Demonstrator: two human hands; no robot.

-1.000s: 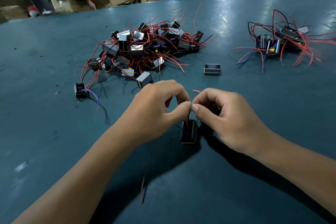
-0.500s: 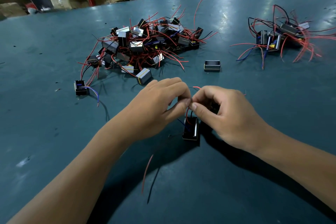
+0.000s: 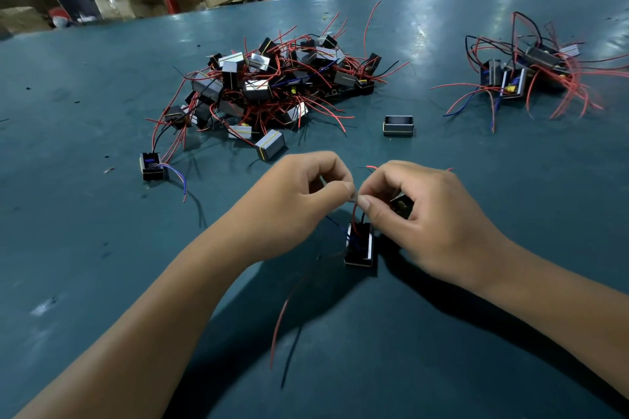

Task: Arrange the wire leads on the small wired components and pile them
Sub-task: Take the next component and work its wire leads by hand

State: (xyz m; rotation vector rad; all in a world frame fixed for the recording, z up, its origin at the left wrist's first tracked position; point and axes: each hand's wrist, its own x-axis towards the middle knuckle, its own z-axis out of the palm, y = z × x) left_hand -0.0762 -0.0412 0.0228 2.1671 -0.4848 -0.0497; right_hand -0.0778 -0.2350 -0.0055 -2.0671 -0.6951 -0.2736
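**Tidying leads: go slow at the pinch**

Far left on the table [image 3: 85,248] there's a lone component [image 3: 152,167] with a blue lead curling off it, apart from everything else. Next over is the big pile [image 3: 272,88], a tangle of black blocks and red wire.

Then the left hand [image 3: 292,204]: wrist low over the table, fingers curled, thumb and index tip pinching a lead right where it meets the other hand. I can't tell exactly which wire it has, the tips are too tight together.

Between and just below the two hands sits the component being worked [image 3: 360,245], standing on the table with a red lead [image 3: 355,218] and a dark one rising up into the pinch. A long red wire [image 3: 282,313] trails toward the camera.

The right hand [image 3: 432,224] mirrors the left, thumb and forefinger clenched on the same spot, other fingers tucked under.

My take on doing this well: keep the pinch close to the block so you're not yanking on the joint, straighten one lead at a time, and let the block stay grounded.

Further right, an empty-looking shell [image 3: 398,125], then the smaller pile [image 3: 531,71].
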